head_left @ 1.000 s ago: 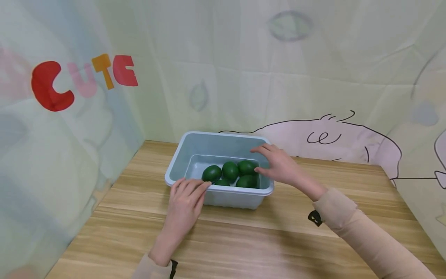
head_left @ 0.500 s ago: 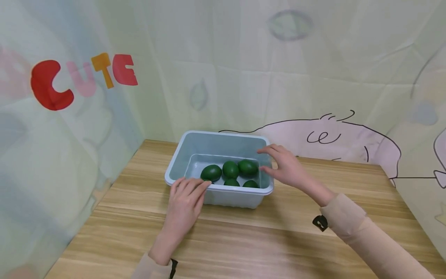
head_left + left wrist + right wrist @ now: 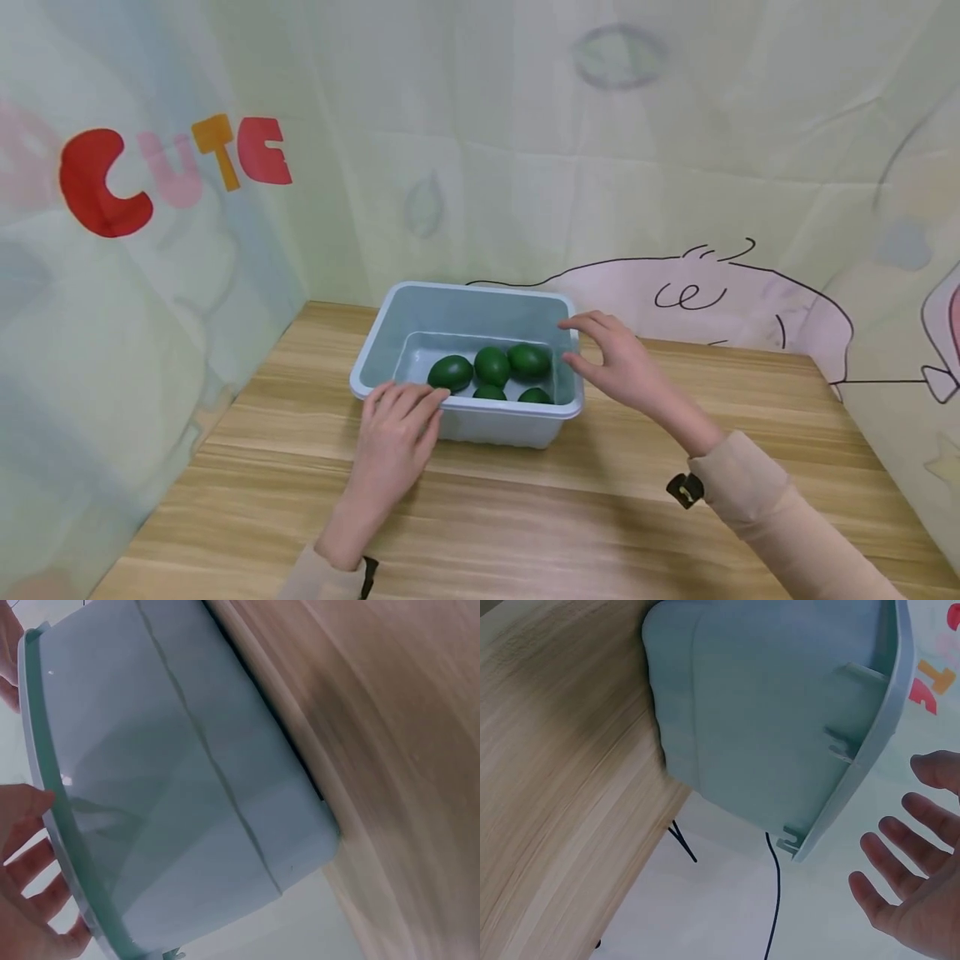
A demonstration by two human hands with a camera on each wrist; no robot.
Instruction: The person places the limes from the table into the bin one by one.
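A pale blue-grey plastic basin [image 3: 405, 318] stands on the wooden table. Several dark green, egg-shaped fruits that look like avocados [image 3: 491, 367] lie in its right and front part; the front wall partly hides the nearest ones. My left hand [image 3: 393, 437] rests its fingertips on the front rim, left of the middle; in the left wrist view the fingers [image 3: 34, 862] touch the rim's edge. At the right rim my right hand [image 3: 618, 358] hovers with thumb and fingers spread, holding nothing. The right wrist view shows that hand [image 3: 922, 870] apart from the rim.
The wooden table [image 3: 480, 517] extends in front of the basin and to both sides. Behind it hangs a printed cloth backdrop [image 3: 465, 208], with coloured letters on its left part. Small hook-like tabs [image 3: 840, 746] stick out under the basin's rim.
My right hand has drawn back rightward from above the fruits to the right rim. A front-right fruit has shifted lower, nearer the front wall. My left hand has stayed on the rim.
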